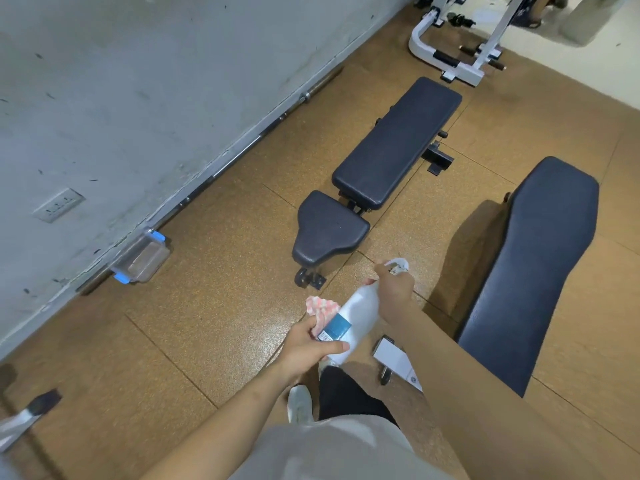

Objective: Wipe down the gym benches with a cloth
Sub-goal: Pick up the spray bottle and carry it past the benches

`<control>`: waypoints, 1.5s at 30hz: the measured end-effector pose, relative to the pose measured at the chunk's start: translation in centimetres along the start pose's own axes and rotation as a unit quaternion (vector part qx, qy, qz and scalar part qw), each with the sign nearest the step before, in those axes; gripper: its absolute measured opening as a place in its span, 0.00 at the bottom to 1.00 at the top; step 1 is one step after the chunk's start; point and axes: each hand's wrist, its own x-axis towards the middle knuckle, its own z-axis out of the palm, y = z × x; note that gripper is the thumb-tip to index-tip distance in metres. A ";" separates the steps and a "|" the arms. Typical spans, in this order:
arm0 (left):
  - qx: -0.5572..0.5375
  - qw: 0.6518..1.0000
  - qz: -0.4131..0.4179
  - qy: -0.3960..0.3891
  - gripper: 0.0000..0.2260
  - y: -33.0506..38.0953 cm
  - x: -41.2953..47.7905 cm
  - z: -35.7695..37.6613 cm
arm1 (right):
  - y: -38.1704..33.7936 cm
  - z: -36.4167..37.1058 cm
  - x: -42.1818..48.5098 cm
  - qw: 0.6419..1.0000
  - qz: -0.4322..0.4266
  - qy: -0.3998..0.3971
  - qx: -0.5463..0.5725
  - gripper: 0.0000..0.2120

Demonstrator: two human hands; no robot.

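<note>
While left hand (309,345) holds cloth (321,307) and bottle (360,311), right hand (394,294) grips nozzle (399,265).

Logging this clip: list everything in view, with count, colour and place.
Centre bench: one, dark padded, centre of view.
Right bench: one, dark padded, right side.
Spray bottle: one, white with blue label, held in both hands.
Cloth: one, pink and white, against the bottle in the left hand.
Container: one, clear with blue clips, against the wall.
Barbell: one, metal, along the wall's foot.
Machine frame: one, white, top right.
Socket: one, pale, on the wall.
Left hand: grips bottle body and cloth.
Right hand: grips the bottle's spray head.
</note>
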 end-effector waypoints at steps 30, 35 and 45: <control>-0.104 0.962 0.091 0.237 0.18 4.2 2.3 -25.8 | -2.9 32.8 -6.4 0.893 -0.016 -0.346 -0.286 0.35; -0.163 0.948 0.084 0.261 0.14 3.2 0.9 -34.5 | -1.2 40.7 -9.6 0.891 0.022 -0.357 -0.281 0.18; -0.163 0.926 0.057 0.334 0.22 1.1 -1.1 -50.9 | 0.5 55.1 -12.6 0.836 -0.014 -0.398 -0.376 0.31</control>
